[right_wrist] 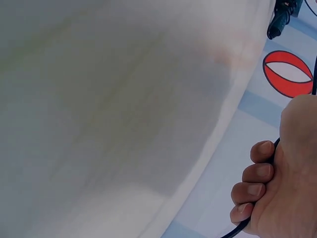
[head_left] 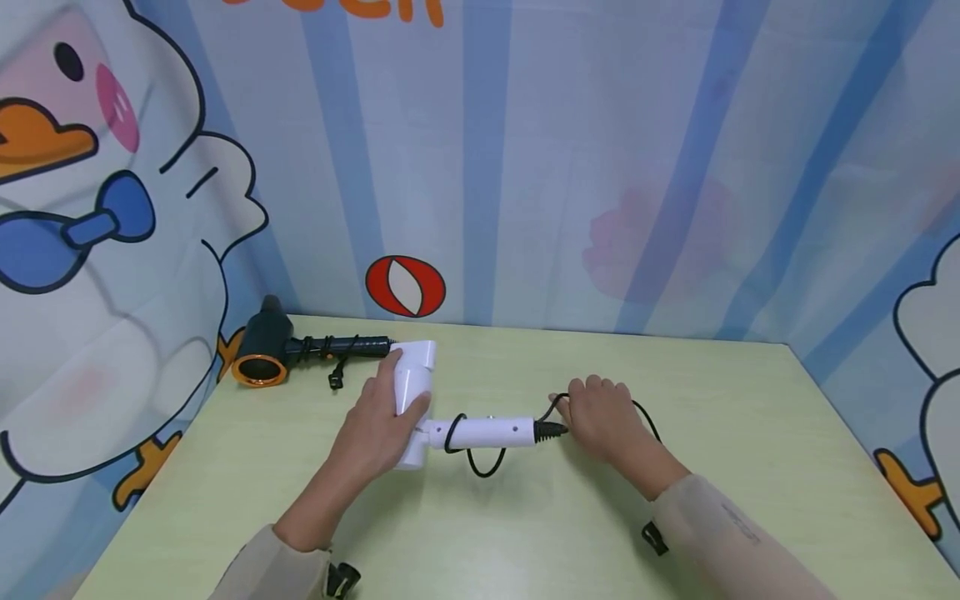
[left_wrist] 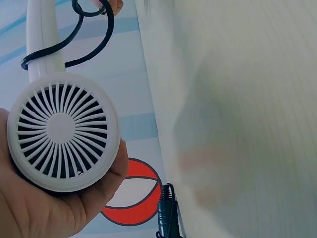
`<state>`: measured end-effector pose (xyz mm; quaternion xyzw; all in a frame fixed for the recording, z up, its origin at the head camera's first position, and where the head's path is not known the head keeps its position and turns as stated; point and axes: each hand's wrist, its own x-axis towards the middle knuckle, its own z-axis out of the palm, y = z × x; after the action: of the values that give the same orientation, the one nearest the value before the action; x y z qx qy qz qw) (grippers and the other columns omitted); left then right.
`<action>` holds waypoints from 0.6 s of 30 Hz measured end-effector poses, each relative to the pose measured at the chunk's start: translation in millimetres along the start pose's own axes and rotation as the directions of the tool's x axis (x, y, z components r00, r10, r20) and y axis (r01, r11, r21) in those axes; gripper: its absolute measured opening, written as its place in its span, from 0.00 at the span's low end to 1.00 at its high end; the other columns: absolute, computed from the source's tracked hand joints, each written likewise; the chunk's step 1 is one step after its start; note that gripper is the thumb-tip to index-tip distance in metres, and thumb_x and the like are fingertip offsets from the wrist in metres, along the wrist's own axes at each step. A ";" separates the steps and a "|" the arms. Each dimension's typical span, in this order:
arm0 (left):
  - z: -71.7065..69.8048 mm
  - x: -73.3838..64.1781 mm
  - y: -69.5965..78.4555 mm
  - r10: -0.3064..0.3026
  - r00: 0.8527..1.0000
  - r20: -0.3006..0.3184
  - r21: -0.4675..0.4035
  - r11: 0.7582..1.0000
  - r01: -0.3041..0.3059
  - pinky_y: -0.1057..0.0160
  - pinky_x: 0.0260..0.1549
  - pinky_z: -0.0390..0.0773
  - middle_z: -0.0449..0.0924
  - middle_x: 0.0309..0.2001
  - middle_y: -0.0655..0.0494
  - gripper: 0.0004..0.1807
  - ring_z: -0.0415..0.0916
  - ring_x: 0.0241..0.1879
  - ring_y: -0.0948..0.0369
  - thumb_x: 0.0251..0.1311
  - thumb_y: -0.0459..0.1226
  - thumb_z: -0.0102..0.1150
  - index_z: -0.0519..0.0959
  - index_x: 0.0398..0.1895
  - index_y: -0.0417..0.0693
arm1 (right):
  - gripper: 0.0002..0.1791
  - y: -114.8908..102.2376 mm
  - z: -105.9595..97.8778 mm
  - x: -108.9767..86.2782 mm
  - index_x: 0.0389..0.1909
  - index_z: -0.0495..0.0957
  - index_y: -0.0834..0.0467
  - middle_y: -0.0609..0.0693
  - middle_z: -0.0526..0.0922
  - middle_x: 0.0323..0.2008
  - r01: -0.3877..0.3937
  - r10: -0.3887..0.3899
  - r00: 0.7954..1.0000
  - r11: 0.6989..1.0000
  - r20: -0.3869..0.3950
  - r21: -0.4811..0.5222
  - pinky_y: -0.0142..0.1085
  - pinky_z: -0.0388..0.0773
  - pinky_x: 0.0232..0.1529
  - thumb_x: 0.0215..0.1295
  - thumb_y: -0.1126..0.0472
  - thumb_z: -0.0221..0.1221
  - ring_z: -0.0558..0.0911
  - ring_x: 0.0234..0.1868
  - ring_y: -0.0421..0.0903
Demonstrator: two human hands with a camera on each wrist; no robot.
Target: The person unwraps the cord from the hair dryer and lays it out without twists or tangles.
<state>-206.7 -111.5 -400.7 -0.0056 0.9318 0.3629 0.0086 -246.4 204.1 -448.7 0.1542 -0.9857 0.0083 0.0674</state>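
Note:
A white hair dryer (head_left: 480, 432) is gripped round its barrel by my left hand (head_left: 378, 425), its handle pointing right. In the left wrist view the dryer's round slotted grille (left_wrist: 61, 130) faces the camera, with the palm and fingers round the barrel below it. A loop of black cord (head_left: 486, 473) winds round the handle and hangs under it. Just past the handle's end, my right hand (head_left: 603, 419) holds the black cord, and in the right wrist view its fingers curl round the cord (right_wrist: 242, 224). The black plug (head_left: 654, 538) dangles below the right forearm.
A dark green hair dryer with an orange rim (head_left: 260, 371) lies at the table's back left, its cord wrapped round its handle and its plug (head_left: 336, 377) on the table. Behind the pale table (head_left: 720, 400) hangs a blue striped cloth (head_left: 525, 167) with cartoon figures.

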 end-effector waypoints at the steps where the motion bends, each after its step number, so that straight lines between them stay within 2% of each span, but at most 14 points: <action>1: 0.5 0.0 -0.6 0.003 1.000 0.001 0.002 1.000 -0.003 0.46 0.39 0.83 0.67 0.64 0.41 0.43 0.76 0.51 0.44 0.71 0.52 0.54 0.44 0.82 0.57 | 0.25 0.0 -0.4 1.7 0.26 0.65 0.58 0.53 0.64 0.22 -0.009 0.009 1.000 1.000 -0.002 0.000 0.44 0.61 0.28 0.80 0.45 0.44 0.65 0.23 0.51; 11: 6.2 0.1 -3.1 0.007 1.000 0.022 0.025 1.000 -0.008 0.47 0.36 0.84 0.69 0.61 0.41 0.44 0.77 0.50 0.46 0.70 0.51 0.55 0.44 0.82 0.57 | 0.26 -2.6 -19.1 16.7 0.25 0.65 0.59 0.54 0.66 0.22 -0.100 0.102 0.994 0.994 -0.042 0.048 0.47 0.65 0.29 0.81 0.45 0.43 0.68 0.23 0.52; 18: 10.4 -0.7 -4.3 0.012 0.999 0.036 0.047 0.999 -0.013 0.49 0.35 0.83 0.69 0.60 0.41 0.44 0.77 0.48 0.47 0.70 0.51 0.56 0.45 0.81 0.56 | 0.29 -5.3 -42.9 23.4 0.31 0.71 0.63 0.58 0.71 0.27 -0.189 0.198 0.974 0.978 -0.111 0.089 0.54 0.71 0.35 0.81 0.42 0.40 0.75 0.30 0.59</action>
<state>-205.8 -107.7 -411.2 0.0068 0.9398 0.3408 0.0229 -261.3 193.5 -403.1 0.0590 -0.9892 0.0623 0.1191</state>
